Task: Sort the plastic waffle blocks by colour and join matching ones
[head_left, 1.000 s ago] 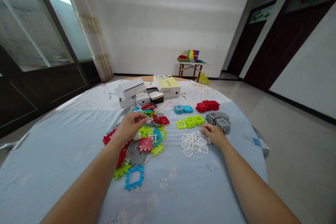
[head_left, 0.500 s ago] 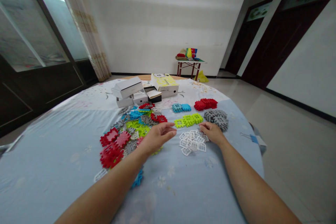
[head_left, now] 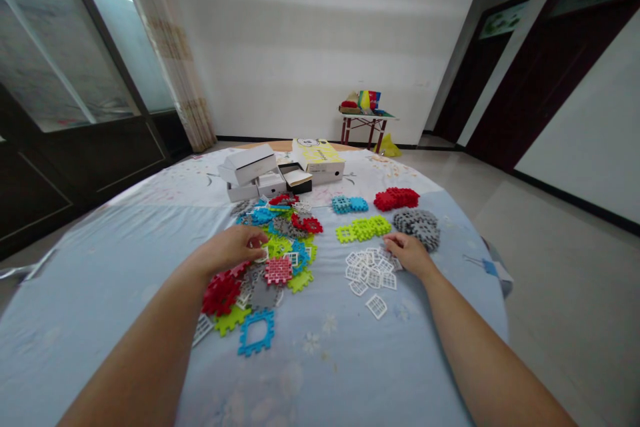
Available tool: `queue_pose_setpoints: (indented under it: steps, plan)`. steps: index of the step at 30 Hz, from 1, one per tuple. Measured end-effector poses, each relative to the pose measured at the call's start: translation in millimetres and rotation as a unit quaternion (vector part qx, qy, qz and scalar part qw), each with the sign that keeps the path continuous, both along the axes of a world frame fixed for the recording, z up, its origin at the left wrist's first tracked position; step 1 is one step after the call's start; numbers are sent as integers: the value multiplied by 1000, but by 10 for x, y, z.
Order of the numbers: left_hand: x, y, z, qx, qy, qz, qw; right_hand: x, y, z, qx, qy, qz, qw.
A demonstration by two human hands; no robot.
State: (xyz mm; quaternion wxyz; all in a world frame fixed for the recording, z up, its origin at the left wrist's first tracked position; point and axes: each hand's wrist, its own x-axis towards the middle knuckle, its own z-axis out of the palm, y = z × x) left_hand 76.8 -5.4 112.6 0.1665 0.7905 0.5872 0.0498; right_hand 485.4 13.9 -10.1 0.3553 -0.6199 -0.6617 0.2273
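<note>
My left hand [head_left: 235, 247] is on a mixed heap of coloured plastic grid tiles [head_left: 273, 260], its fingers curled and pinching a small white tile [head_left: 261, 255]. My right hand [head_left: 411, 253] rests on the cloth with its fingers loosely bent and nothing visible in them. Its fingertips touch the pile of white tiles [head_left: 369, 270], just in front of the grey pile [head_left: 418, 224]. One white tile [head_left: 376, 305] lies alone nearer to me. Separate piles of green tiles [head_left: 363, 229], blue tiles [head_left: 349, 204] and red tiles [head_left: 397, 199] lie beyond.
The table carries a light blue flowered cloth [head_left: 100, 293]. White boxes [head_left: 249, 170] and a yellow box [head_left: 318, 155] stand at its far side. A small table with coloured things [head_left: 367, 121] stands by the back wall. Tiled floor is to the right.
My left hand swung right toward the white pile, then came back to the mixed heap. A single white tile now lies in front of the white pile. My right hand stayed put.
</note>
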Motion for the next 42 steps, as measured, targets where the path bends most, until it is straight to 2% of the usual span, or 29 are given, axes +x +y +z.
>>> queue_pose_setpoints:
  steps: [5,9,20,28,33,37,40,42]
  plan:
    - [-11,57,-162,21,87,-42,995,-4,-6,12,-9,1,-3,1000]
    - [24,74,-222,48,122,-45,990,-8,-19,28,-9,2,-3,1000]
    - [4,125,-253,63,91,-44,993,-22,-36,58,0,-2,-7,1000]
    - [-2,132,-194,60,28,-29,997,-36,-50,69,-3,8,-6,1000]
    - [39,70,-29,62,-74,21,995,-27,-43,63,-4,-1,-4,1000]
    - [214,-41,44,15,-210,40,977,-15,-26,43,-4,-1,-5,1000]
    - [447,-101,-20,-61,-295,-1,954,-10,-13,29,-2,5,-5,1000]
    - [636,-122,-81,-119,-308,-35,943,-11,-9,29,1,5,-5,1000]
